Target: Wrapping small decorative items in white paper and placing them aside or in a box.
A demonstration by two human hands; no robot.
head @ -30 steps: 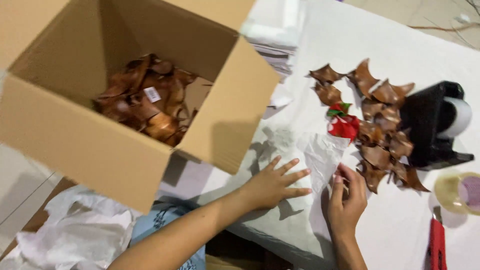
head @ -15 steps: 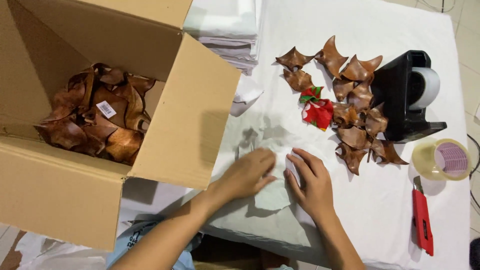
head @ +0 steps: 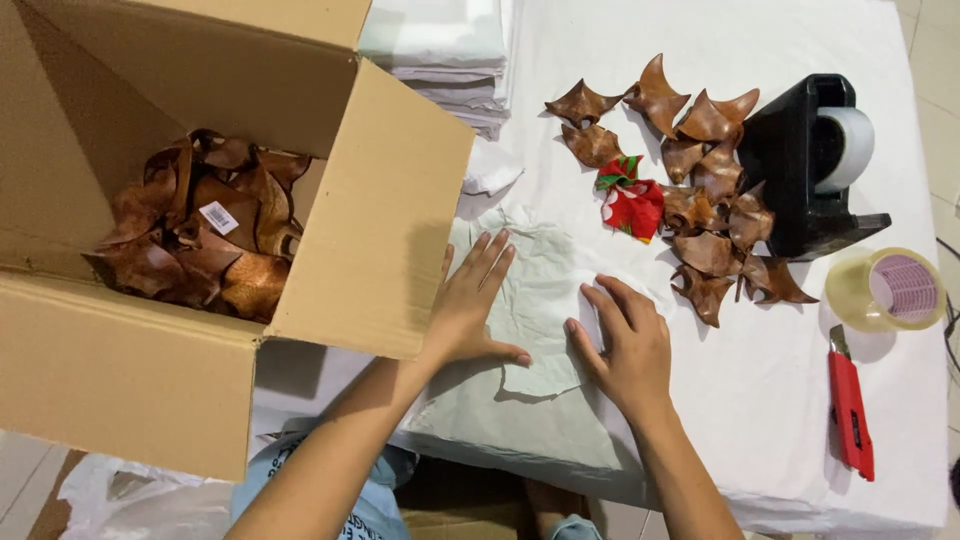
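Head view: left hand [head: 470, 305] and right hand [head: 625, 345] spread flat on tissue sheet [head: 535, 290], gripping nothing; cardboard box [head: 330, 250] part-filled, brown leaf-shaped pieces [head: 705, 200] still loose on desk [head: 760, 400].

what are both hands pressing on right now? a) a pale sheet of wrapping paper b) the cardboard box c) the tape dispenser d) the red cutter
a: the left hand and right hand both lie flat on the pale sheet of wrapping paper on the table, apart from the red cutter, the black tape dispenser and the cardboard box.
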